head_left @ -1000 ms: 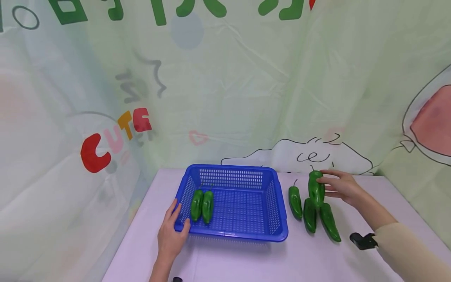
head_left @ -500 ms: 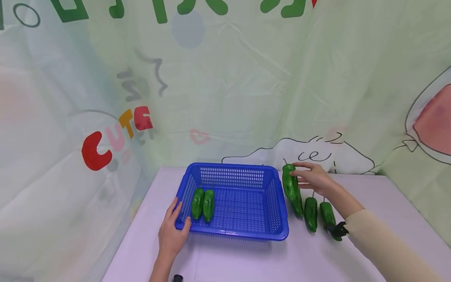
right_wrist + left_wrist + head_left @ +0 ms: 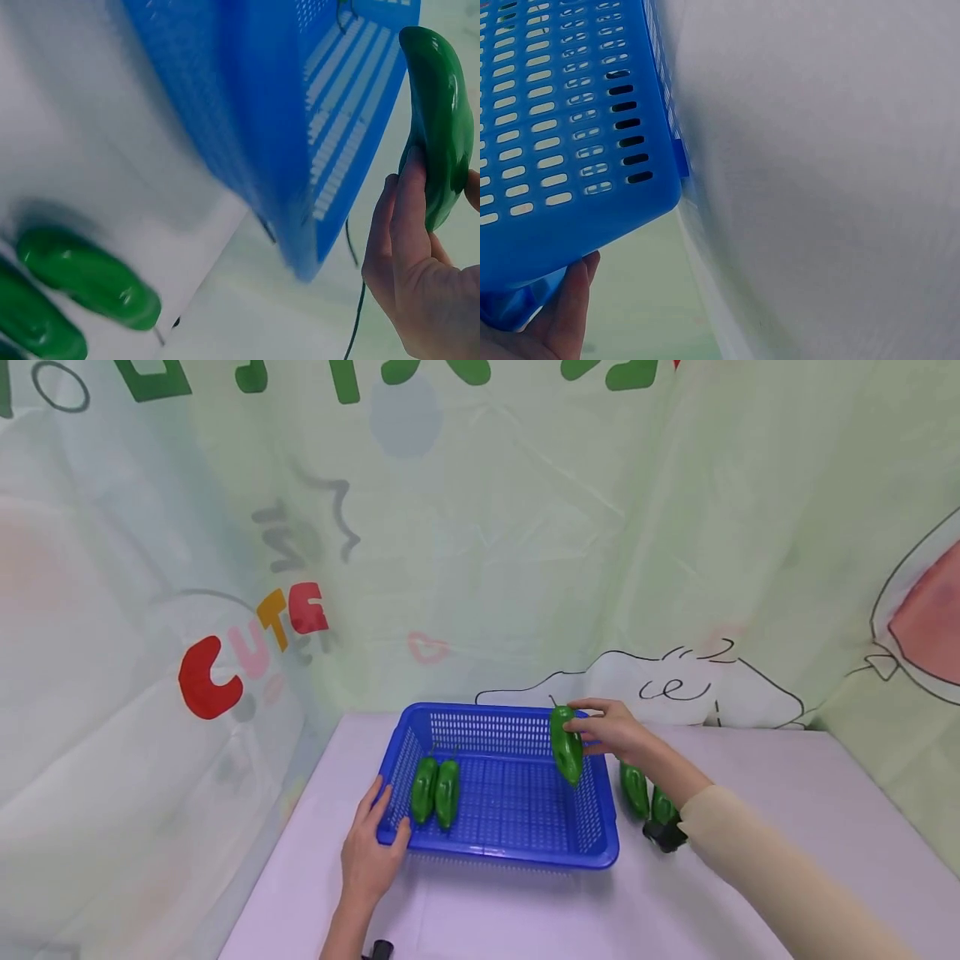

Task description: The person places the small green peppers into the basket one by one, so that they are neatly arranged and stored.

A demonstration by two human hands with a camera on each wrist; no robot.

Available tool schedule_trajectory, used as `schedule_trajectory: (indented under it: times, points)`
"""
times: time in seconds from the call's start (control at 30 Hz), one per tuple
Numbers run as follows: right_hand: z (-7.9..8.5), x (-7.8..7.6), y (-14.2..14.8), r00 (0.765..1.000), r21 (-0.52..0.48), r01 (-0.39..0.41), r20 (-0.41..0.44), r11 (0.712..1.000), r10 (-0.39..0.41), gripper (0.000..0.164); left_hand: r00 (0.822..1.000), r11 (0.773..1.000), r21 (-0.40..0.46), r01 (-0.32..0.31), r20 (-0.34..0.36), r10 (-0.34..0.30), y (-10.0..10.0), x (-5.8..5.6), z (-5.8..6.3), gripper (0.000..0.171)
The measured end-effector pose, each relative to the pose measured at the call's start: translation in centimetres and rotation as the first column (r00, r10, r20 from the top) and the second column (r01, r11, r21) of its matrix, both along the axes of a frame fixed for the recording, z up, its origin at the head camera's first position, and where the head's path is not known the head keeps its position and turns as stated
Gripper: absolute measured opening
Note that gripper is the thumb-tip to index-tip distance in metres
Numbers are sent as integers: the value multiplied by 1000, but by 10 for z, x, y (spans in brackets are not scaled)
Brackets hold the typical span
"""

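Observation:
A blue perforated plastic basket stands on the table. At its front left corner the left hand grips the rim, its fingertips showing beneath the rim in the left wrist view. The right hand pinches a green chili pepper between thumb and fingers. That pepper hangs over the basket's right part, stem up, above the floor. Two more green peppers lie side by side in the basket's left part. Right of the basket, a green pepper and another pepper lie partly hidden by the right arm.
The table has a pale cloth. A printed curtain hangs behind it and at both sides. A black wrist device sits at the right cuff, and another black piece shows near the left wrist.
The right hand has carried its pepper leftward, from above the peppers on the table, across the basket's right rim to over the basket. The left hand stays at the corner.

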State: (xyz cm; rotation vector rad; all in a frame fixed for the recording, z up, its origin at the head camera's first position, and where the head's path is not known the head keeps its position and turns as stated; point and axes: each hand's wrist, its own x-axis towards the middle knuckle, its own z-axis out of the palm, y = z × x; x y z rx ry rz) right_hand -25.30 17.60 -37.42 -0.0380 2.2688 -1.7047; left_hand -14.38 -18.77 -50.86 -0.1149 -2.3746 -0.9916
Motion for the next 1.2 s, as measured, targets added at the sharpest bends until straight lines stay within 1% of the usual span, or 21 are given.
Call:
schedule_trajectory:
  times: [0.1, 0.37, 0.43, 0.67, 0.8, 1.0, 1.2]
  points:
    - [0, -2, -15, 1000, -5, -21, -1, 1000, 21, 60, 1000, 1000, -3, 2, -5, -2, 0, 0, 1, 57]
    - [-7, -8, -54, 999, -26, -44, -2, 999, 44, 56, 1000, 1000, 6, -4, 6, 4, 2, -1, 1, 58]
    - [-9, -9, -61, 999, -32, -47, 0, 998, 47, 55, 1000, 1000, 9, -3, 9, 3, 3, -1, 1, 58]
    - [-21, -10, -88, 998, -7, -67, 16, 998, 67, 53, 1000, 1000, 10, -9, 21, 8, 1, -1, 1, 57]
    - [-29, -12, -103, 997, -10, -66, 44, 998, 67, 53, 1000, 1000, 8, -16, 13, 16, 0, -1, 0, 57]
    - [-39, -14, -124, 992, -45, -73, 100, 996, 77, 52, 1000, 1000, 3, -1, -15, 1, 1, -1, 0, 56]
    - [-45, -16, -137, 991, -31, -50, 121, 998, 53, 52, 1000, 1000, -8, -7, -15, 7, 0, -1, -2, 57]
